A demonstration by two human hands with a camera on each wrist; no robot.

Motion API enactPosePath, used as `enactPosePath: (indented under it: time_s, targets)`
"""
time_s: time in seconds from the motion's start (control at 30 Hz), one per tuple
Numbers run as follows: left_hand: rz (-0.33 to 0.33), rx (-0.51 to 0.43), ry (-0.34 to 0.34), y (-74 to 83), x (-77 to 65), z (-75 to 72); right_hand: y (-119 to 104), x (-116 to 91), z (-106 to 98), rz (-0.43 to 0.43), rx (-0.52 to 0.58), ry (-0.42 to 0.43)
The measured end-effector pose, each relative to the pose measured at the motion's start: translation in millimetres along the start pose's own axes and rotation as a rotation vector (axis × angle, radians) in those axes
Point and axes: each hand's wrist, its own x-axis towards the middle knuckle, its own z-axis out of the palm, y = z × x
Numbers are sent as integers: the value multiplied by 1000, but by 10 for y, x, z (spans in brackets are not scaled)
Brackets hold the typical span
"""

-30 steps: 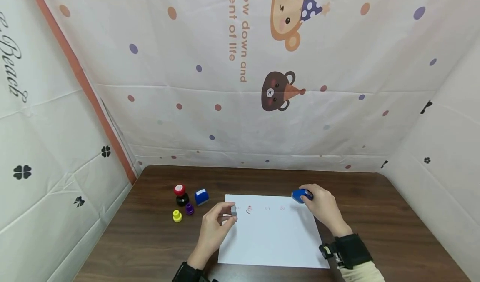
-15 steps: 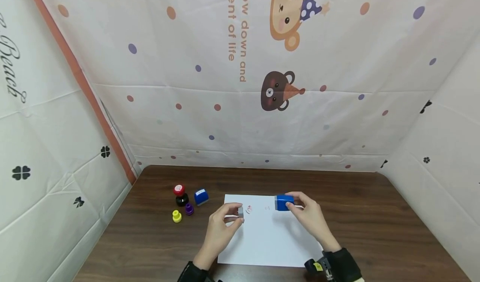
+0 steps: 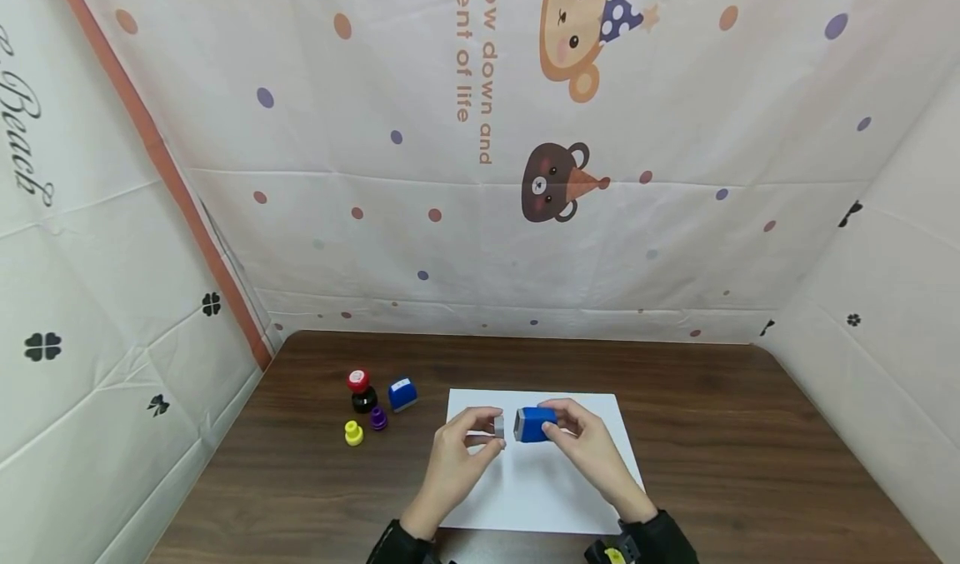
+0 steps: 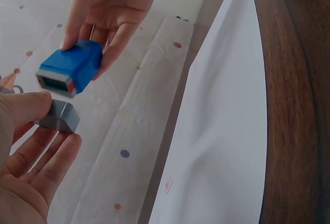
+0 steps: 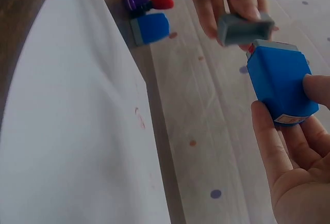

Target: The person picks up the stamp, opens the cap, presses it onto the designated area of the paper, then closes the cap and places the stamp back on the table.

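Note:
Over the white paper (image 3: 542, 497), my left hand (image 3: 457, 460) pinches a small grey stamp cap (image 3: 498, 426) between thumb and fingers. My right hand (image 3: 596, 457) grips a blue stamp (image 3: 536, 424), its grey-framed face turned toward the cap. A small gap separates the two in the head view. The left wrist view shows the stamp (image 4: 77, 66) just above the cap (image 4: 63, 115), its dark face with a reddish edge visible. In the right wrist view the cap's hollow side (image 5: 245, 32) faces the stamp's end. Small red marks (image 5: 139, 118) show on the paper.
Left of the paper on the brown table (image 3: 300, 481) stand a second blue stamp (image 3: 402, 394), a red-topped black stamp (image 3: 362, 391), a purple stamp (image 3: 378, 418) and a yellow stamp (image 3: 354, 433). A patterned cloth (image 3: 450, 256) hangs behind the table.
My right hand has carried the blue stamp left from the paper's far right corner, turning its face toward the cap. My left hand has moved slightly right with the cap.

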Motion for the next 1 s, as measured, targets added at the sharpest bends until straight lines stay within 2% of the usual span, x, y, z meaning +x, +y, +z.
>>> enactPosePath:
  time_s: [0.37, 0.6, 0.87, 1.0]
  targets:
    - [38, 5, -21, 35, -18, 31, 26, -61, 134, -1, 27, -35]
    - [60, 28, -20, 41, -22, 25, 10, -88, 150, -36, 15, -31]
    - [147, 89, -5, 21, -53, 35, -4, -120, 210, -96, 24, -61]
    - [150, 88, 0, 18, -77, 26, -64, -154, 236, -87, 18, -68]
